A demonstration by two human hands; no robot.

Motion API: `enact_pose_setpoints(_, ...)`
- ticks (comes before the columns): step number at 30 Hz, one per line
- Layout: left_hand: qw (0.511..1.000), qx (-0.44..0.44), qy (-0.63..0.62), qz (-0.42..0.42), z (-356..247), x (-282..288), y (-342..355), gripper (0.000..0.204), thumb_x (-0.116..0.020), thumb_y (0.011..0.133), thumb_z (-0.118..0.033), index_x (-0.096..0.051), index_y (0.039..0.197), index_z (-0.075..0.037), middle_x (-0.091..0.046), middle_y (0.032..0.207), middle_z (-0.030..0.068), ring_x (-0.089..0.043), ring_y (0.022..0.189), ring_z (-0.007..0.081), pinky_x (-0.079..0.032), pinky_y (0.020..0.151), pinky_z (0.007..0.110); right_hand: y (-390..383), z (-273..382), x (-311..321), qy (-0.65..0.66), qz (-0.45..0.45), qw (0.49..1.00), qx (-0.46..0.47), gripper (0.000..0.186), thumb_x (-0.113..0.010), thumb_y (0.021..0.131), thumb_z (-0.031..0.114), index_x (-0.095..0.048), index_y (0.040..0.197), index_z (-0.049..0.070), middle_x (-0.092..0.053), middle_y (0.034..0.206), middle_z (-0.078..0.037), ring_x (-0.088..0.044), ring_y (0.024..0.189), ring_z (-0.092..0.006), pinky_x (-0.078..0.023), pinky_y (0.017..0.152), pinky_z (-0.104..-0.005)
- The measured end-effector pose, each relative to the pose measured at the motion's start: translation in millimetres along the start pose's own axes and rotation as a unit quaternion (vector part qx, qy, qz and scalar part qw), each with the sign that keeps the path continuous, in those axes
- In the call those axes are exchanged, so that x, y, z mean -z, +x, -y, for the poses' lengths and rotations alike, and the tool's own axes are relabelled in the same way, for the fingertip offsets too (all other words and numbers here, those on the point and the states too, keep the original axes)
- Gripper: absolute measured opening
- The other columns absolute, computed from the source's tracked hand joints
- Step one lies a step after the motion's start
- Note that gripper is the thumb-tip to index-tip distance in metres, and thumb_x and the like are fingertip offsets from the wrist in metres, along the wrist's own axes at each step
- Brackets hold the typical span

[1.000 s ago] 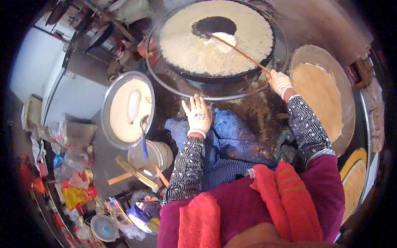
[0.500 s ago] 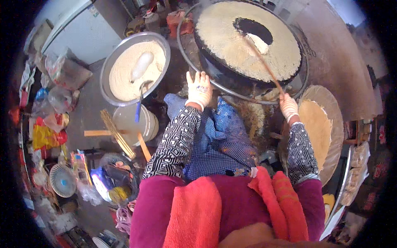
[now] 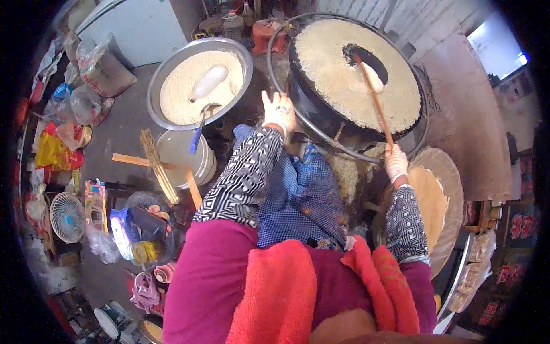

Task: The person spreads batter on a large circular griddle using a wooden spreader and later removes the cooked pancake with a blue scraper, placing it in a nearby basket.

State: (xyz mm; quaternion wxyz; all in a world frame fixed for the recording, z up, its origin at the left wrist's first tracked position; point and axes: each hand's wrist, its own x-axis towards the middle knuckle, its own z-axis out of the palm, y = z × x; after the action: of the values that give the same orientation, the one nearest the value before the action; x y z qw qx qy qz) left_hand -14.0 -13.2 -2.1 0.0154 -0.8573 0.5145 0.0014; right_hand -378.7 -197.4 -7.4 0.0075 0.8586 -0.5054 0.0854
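Note:
My right hand [image 3: 396,163], in a pale glove, is closed around the end of a long wooden stick [image 3: 377,108]. The stick reaches over a large round black griddle [image 3: 309,77] coated with a pale, grainy batter layer [image 3: 326,43]. Its far tip lies by a bare dark patch [image 3: 382,64] near the middle, beside a whitish lump of batter [image 3: 373,79]. My left hand [image 3: 279,112], also gloved, has its fingers spread at the metal ring [image 3: 321,133] around the griddle. Whether it rests on the ring I cannot tell.
Left of the griddle stands a metal basin [image 3: 152,97] of pale batter with a white scoop-like object [image 3: 211,81] and a blue-handled ladle [image 3: 196,137]. Below it are a bucket [image 3: 209,166] and a straw brush [image 3: 157,163]. A round tray with a tan flatbread [image 3: 427,200] sits at right.
The whole view has shifted, so the griddle and basin appear displaced. The stick's far tip has moved to the upper left edge of the bare patch. Left-hand fingers are more spread.

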Motion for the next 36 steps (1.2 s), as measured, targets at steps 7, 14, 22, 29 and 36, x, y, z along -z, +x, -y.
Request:
enact_pose_setpoints(7, 0.990, -0.124, -0.040, -0.053, -77, -23, -65, 0.059, -0.053, 0.087, -0.030, -0.046, 0.138, -0.002, -0.043, 0.146, 0.0135, -0.036, 0.138, 0.0290, -0.009, 0.113, 0.066, 30, -4, -11, 0.001, 0.087, 0.991, -0.105, 0.037, -0.046, 0.096, 0.041, -0.061, 0.101, 0.007, -0.066, 0.098, -0.026, -0.063, 0.091, -0.0444, -0.050, 0.082, -0.0523)
enact_pose_setpoints(14, 0.988, -0.137, 0.047, -0.058, -51, -26, -55, 0.052, -0.041, 0.092, -0.020, -0.043, 0.141, -0.002, -0.040, 0.149, 0.0140, -0.034, 0.140, 0.0285, -0.006, 0.114, 0.064, 43, -3, -6, -0.049, 0.065, 0.992, -0.099, 0.041, -0.043, 0.097, 0.044, -0.060, 0.101, 0.006, -0.066, 0.097, -0.026, -0.063, 0.093, -0.0448, -0.048, 0.083, -0.0542)
enact_pose_setpoints(22, 0.993, -0.092, 0.044, -0.050, -24, -22, -34, 0.051, -0.044, 0.091, -0.022, -0.046, 0.139, -0.003, -0.040, 0.149, 0.0140, -0.035, 0.140, 0.0309, -0.005, 0.113, 0.067, 40, 2, -5, -0.052, 0.089, 0.994, -0.044, 0.039, -0.045, 0.097, 0.043, -0.059, 0.102, 0.008, -0.066, 0.096, -0.027, -0.062, 0.093, -0.0457, -0.048, 0.082, -0.0533)
enact_pose_setpoints(29, 0.996, -0.046, 0.022, -0.076, 2, -19, -6, 0.053, -0.058, 0.083, -0.031, -0.054, 0.130, -0.006, -0.049, 0.141, 0.0090, -0.041, 0.133, 0.0261, -0.012, 0.111, 0.067, 47, -6, 3, -0.018, 0.036, 0.996, -0.077, 0.038, -0.044, 0.098, 0.040, -0.062, 0.098, 0.007, -0.067, 0.092, -0.025, -0.063, 0.090, -0.0447, -0.048, 0.078, -0.0533)
enact_pose_setpoints(36, 0.997, -0.024, 0.065, -0.033, 25, -8, 34, 0.058, -0.060, 0.085, -0.037, -0.049, 0.134, -0.007, -0.047, 0.141, 0.0094, -0.038, 0.135, 0.0259, -0.015, 0.110, 0.067, 34, -25, 4, -0.027, 0.055, 0.991, -0.121, 0.041, -0.039, 0.099, 0.040, -0.060, 0.104, 0.005, -0.067, 0.094, -0.024, -0.063, 0.093, -0.0421, -0.048, 0.082, -0.0515)
